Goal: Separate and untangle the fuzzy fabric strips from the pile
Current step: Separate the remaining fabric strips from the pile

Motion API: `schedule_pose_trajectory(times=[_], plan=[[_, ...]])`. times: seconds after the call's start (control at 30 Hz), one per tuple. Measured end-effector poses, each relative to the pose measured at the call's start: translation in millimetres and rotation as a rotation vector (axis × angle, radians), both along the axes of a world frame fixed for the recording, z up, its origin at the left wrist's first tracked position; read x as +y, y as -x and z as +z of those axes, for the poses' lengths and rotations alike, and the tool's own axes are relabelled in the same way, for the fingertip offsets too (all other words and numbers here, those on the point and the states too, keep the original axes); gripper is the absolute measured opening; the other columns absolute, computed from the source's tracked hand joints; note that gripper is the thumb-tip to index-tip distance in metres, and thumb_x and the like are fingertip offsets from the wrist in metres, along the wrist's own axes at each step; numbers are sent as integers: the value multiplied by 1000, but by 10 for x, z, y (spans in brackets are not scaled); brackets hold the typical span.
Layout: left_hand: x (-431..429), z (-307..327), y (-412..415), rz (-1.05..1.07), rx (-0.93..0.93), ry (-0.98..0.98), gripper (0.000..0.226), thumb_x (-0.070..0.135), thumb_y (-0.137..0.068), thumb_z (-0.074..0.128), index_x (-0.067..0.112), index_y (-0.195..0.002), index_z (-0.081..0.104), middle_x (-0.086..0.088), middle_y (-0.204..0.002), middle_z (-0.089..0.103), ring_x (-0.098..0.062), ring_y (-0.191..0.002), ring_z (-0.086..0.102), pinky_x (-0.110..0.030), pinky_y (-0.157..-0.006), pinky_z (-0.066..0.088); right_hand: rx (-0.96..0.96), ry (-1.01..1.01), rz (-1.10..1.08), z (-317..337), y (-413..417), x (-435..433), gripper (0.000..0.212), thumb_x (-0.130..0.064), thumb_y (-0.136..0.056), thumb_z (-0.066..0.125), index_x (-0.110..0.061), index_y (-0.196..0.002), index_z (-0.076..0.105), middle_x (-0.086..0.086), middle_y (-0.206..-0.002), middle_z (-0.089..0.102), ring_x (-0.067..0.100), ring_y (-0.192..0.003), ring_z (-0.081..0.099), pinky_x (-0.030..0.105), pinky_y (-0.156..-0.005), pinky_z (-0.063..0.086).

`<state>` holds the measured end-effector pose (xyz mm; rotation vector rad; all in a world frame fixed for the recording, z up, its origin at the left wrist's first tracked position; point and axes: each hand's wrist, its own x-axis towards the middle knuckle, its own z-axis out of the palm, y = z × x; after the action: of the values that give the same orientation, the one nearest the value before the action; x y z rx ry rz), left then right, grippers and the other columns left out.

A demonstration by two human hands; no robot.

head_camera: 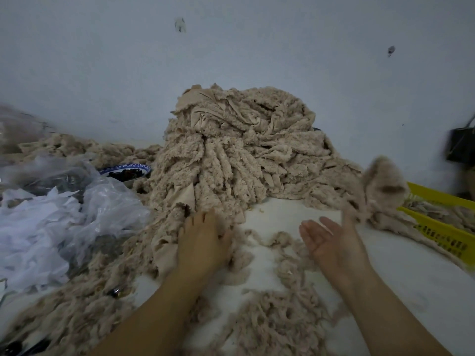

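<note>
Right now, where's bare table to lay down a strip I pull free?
Two bare patches of white table: one between the foot of the big pile and the right hand, one to the right of that arm, up to the yellow basket. Crowded: plastic bags on the left, loose strips nearest you.

The pile [239, 150] sits against the wall [231, 47], plastic bags [64, 214] left, basket [442, 227] right.
</note>
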<state>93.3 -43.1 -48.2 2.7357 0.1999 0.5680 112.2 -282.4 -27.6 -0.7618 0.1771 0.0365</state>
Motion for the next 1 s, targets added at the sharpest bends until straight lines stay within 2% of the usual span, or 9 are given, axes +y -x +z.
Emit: schedule_pose_trajectory(times=[0.07, 0.13, 0.2, 0.3, 0.47, 0.57, 0.73, 0.87, 1.0], plan=[[40, -41, -25, 62, 113, -55, 33, 39, -101, 45, 21, -127, 53, -3, -133, 49, -26, -124, 41, -39, -103, 32, -27, 281, 74, -81, 24, 145, 49, -48, -97, 51, -4, -119, 59, 11, -115, 67, 20, -83, 69, 31, -64, 59], [58, -21, -30, 60, 74, -66, 23, 32, -104, 40, 20, -110, 59, 0, -120, 54, -24, -117, 44, -39, -98, 32, -110, 511, 129, -90, 77, 266, 34, -38, -100, 52, -10, -107, 68, 8, -105, 73, 16, -71, 68, 31, -65, 58], [49, 19, -16, -5, -58, -10, 21, 30, -105, 40, 19, -98, 56, 3, -107, 51, -23, -110, 46, -37, -94, 33, -180, 689, 168, -89, 128, 336, 30, -33, -100, 53, -10, -100, 72, 8, -98, 75, 14, -68, 68, 31, -67, 59], [-91, 115, 73, -259, -315, 138, 17, 17, -103, 50, 9, -93, 61, -1, -97, 53, -23, -92, 49, -38, -83, 39, -226, 774, 248, -85, 206, 423, 34, -35, -101, 51, -9, -102, 73, 8, -96, 76, 18, -79, 72, 32, -74, 60], [-610, 226, 341, -757, -240, 222, 17, 13, -101, 46, 6, -92, 59, 1, -95, 50, -15, -86, 49, -28, -75, 42, -124, 496, 404, 6, 269, 500, 46, -45, -100, 46, -9, -103, 74, 10, -102, 76, 16, -98, 72, 32, -84, 53], [-672, 222, 350, -829, -229, 202, 19, 13, -103, 47, 3, -94, 59, 3, -96, 47, -14, -87, 48, -30, -75, 42, -132, 485, 386, -4, 262, 457, 34, -21, -104, 43, 0, -93, 68, 12, -93, 70, 16, -89, 70, 27, -77, 54], [-657, 142, 319, -780, -207, 167, 18, 18, -105, 43, 7, -100, 56, 4, -97, 46, -16, -80, 49, -33, -70, 42, -67, 537, 237, -15, 199, 473, 17, -12, -99, 45, -8, -86, 55, 13, -81, 50, 25, -82, 50, 37, -74, 45], [-583, 83, 224, -594, -145, 84, 22, 38, -103, 47, 20, -114, 51, 4, -109, 56, -15, -90, 56, -37, -75, 48, 39, 308, 156, 28, 155, 419, 37, -20, -104, 41, 5, -114, 65, 28, -107, 70, 37, -107, 65, 43, -91, 53], [-361, 64, 125, -431, -83, 22, 26, 27, -104, 44, 21, -127, 54, 3, -123, 55, -19, -97, 58, -35, -79, 49, 77, 89, 88, 71, 95, 322, 34, -25, -107, 40, -2, -112, 65, 14, -105, 74, 26, -99, 70, 37, -68, 59]])
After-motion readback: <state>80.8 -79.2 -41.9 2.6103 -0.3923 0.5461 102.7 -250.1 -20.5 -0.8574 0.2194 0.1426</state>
